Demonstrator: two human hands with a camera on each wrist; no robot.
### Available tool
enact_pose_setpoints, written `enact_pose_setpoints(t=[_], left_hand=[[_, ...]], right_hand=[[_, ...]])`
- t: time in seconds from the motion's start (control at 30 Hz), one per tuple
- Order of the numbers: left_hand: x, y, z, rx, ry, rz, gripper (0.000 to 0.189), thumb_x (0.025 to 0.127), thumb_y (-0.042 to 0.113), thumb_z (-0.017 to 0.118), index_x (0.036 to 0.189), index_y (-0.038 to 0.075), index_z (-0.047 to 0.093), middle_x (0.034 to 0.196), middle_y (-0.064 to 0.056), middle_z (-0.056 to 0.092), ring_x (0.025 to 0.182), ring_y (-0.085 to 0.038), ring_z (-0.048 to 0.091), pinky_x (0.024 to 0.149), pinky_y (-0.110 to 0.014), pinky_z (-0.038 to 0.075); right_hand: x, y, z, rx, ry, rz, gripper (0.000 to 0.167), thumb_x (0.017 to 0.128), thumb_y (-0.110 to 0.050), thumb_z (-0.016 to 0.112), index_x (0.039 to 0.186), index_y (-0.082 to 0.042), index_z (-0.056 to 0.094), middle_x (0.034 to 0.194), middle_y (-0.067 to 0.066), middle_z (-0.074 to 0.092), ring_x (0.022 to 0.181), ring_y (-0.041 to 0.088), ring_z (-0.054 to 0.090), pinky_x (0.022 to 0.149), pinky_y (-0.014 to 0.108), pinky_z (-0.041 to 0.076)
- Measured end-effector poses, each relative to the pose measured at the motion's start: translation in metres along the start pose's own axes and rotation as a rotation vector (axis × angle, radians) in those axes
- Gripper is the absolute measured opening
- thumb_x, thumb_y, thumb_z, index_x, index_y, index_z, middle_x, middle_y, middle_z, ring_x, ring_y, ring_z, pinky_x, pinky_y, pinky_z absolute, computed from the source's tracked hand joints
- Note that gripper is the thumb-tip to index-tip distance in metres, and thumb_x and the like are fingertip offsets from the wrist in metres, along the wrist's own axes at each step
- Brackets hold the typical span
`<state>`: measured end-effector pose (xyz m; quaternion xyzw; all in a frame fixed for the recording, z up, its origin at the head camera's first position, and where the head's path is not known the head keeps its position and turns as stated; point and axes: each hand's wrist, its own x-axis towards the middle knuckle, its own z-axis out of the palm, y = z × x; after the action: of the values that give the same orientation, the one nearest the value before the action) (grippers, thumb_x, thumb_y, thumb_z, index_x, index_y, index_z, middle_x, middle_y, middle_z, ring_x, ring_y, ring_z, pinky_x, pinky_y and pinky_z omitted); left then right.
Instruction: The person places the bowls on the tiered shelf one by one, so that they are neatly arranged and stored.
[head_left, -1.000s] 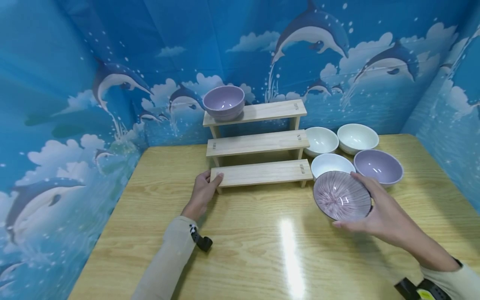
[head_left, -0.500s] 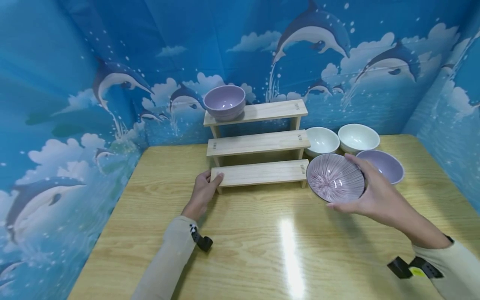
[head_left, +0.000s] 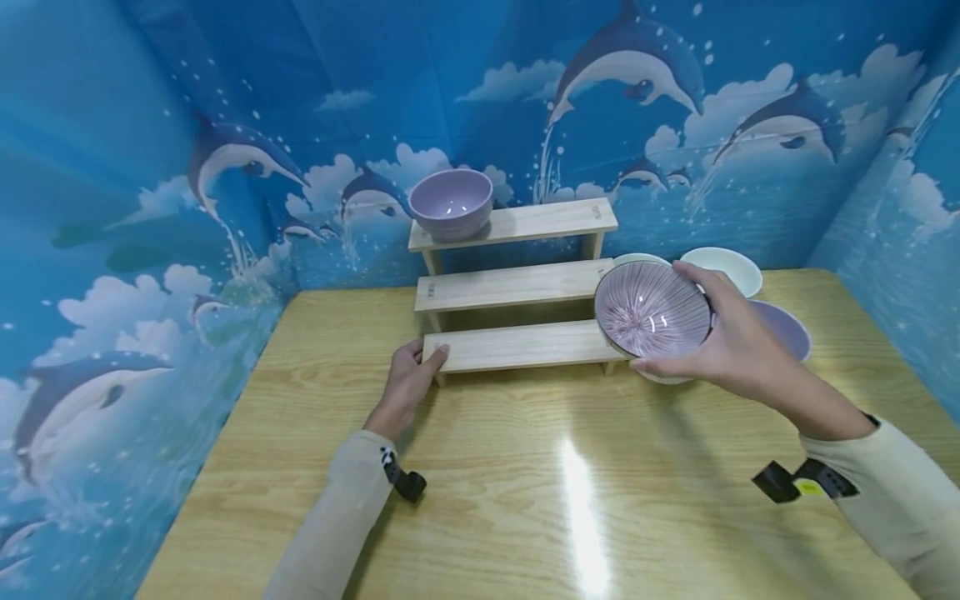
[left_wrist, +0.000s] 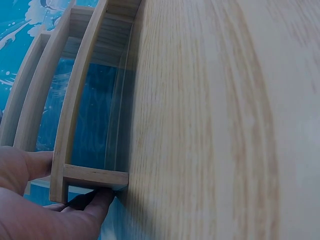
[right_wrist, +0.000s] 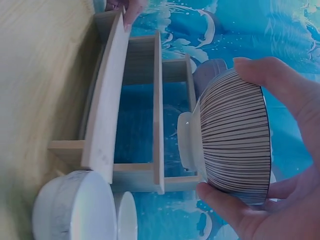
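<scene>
Showing in right-wrist only — bowl's striped outside [right_wrist: 234, 139]

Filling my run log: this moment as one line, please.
left grip: holds lowest shelf | right grip: holds striped bowl, tilted | top shelf: purple bowl

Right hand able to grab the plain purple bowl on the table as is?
Probably not: the right hand grips the striped bowl, so it looks occupied; the plain purple bowl sits partly hidden behind that hand.
</scene>
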<state>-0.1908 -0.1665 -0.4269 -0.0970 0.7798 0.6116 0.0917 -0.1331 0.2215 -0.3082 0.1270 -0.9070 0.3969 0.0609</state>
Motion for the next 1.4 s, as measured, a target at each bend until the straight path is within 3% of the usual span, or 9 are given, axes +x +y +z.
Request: enact_pose_setpoints(t=[0.5, 1.4], left_hand=[[0.001, 0.001, 0.001, 0.005, 0.018, -0.006, 0.060, 0.105, 0.032, 0.058, 0.154, 0.003, 0.038, 0.149, -0.014, 0.050, 0.135, -0.025, 0.050, 0.113, -0.042, 0.042], [0.001, 0.000, 0.002, 0.001, 0.017, -0.010, 0.060, 0.104, 0.032, 0.059, 0.153, 0.004, 0.039, 0.149, -0.014, 0.050, 0.136, -0.026, 0.049, 0.113, -0.042, 0.041]], right_hand=[[0.037, -0.025, -0.003, -0.021, -0.025, 0.070, 0.127, 0.066, -0.037, 0.097, 0.162, -0.008, 0.020, 0.156, 0.028, 0.030, 0.130, 0.049, 0.042, 0.092, 0.069, 0.047], [0.094, -0.036, 0.002, 0.036, 0.000, 0.083, 0.122, 0.070, -0.041, 0.094, 0.162, -0.009, 0.020, 0.153, 0.022, 0.038, 0.132, 0.044, 0.044, 0.101, 0.064, 0.046]])
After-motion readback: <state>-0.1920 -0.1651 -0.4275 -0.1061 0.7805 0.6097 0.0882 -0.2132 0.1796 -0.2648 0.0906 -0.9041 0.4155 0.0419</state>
